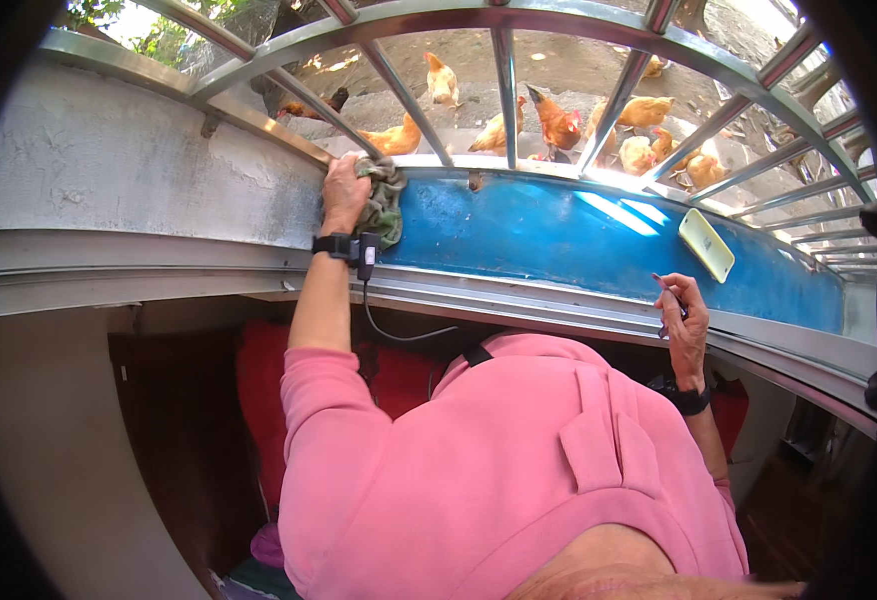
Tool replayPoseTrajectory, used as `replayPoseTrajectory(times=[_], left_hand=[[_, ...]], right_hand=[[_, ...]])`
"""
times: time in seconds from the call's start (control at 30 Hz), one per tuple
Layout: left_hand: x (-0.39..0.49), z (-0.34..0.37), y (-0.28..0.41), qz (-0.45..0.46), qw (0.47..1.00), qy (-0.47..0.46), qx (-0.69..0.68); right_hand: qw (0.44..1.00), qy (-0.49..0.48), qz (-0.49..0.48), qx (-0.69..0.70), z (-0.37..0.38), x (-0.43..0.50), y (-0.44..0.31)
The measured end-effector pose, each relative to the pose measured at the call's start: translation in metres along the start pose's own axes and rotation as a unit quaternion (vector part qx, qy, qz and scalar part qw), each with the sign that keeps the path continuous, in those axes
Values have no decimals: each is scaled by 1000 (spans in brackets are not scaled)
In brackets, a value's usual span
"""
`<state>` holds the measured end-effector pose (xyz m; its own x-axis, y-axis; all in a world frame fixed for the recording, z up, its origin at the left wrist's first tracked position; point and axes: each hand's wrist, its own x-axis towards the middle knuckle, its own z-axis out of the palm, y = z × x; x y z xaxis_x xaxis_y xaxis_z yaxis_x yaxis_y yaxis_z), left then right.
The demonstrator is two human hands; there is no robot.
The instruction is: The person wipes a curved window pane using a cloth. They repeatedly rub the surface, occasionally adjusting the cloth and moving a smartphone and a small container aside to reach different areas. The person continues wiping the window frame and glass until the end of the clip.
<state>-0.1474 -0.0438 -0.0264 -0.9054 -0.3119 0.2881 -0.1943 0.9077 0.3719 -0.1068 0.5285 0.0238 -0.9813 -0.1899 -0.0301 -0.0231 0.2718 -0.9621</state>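
Observation:
My left hand (346,193) grips a crumpled grey-green cloth (383,204) at the left end of the blue windowsill (513,225), right beside the base of the metal bars. The cloth rests against the sill's corner. Over the sill's front track, my right hand (683,311) holds a small, thin purplish object (663,289) between thumb and fingers; what it is cannot be told. A pale yellow-green plastic case or dish (706,245) lies on the sill beyond my right hand.
Curved metal window bars (508,97) stand along the sill's far edge, with several chickens (556,124) outside. Aluminium window tracks (528,296) run along the near edge. A white plastered wall (146,150) is at left. A cable (408,339) hangs from my left wrist's strap.

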Motion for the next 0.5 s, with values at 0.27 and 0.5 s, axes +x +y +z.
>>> replayPoseTrajectory(times=[0.27,0.5], left_hand=[[-11,-42,7,-149,981,-8,124],[-15,9,45,-78,949,-189,241]], right_hand=[[1000,-19,-7,-8,6,12,-1],[999,-38,-18,17,9,14,-2]])
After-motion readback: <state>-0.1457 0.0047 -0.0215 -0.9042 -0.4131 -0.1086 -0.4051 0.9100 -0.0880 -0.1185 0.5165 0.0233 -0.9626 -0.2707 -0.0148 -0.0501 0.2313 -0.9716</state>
